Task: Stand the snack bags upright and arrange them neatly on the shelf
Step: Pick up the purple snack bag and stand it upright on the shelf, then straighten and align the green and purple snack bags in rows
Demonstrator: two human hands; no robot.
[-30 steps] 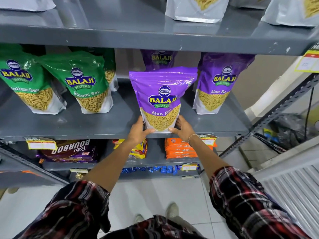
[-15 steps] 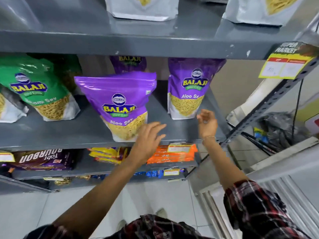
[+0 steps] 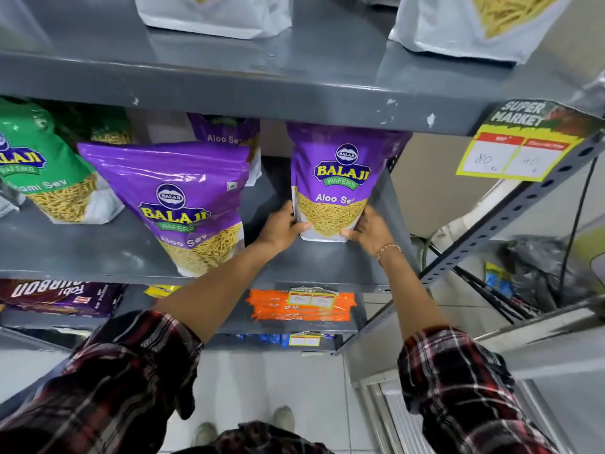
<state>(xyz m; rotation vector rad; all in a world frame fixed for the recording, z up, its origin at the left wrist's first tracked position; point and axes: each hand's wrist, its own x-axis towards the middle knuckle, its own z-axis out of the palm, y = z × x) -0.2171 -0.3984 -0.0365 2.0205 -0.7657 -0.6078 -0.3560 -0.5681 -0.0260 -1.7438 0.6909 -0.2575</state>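
Note:
At the right end of the grey middle shelf (image 3: pixel 82 250) a purple Aloo Sev bag (image 3: pixel 337 178) stands upright. My left hand (image 3: pixel 281 226) grips its lower left corner and my right hand (image 3: pixel 370 229) grips its lower right corner. A second purple Aloo Sev bag (image 3: pixel 183 204) stands free at the shelf's front edge, leaning a little to the left. Behind it a third purple bag (image 3: pixel 226 136) shows only its top. A green Ratlami Sev bag (image 3: pixel 49 178) stands at the left, with a darker green one (image 3: pixel 104 126) behind.
The upper shelf (image 3: pixel 294 90) carries white bags (image 3: pixel 216 11) close overhead. A yellow price tag (image 3: pixel 520 149) hangs on the slanted right upright (image 3: pixel 510 214). Below are orange packets (image 3: pixel 301 306) and a Bourbon biscuit pack (image 3: pixel 59 294). The floor shows my shoes.
Both hands let go of the front purple bag, moved right and closed on the base of the right-hand purple bag. The view shifted right and closer.

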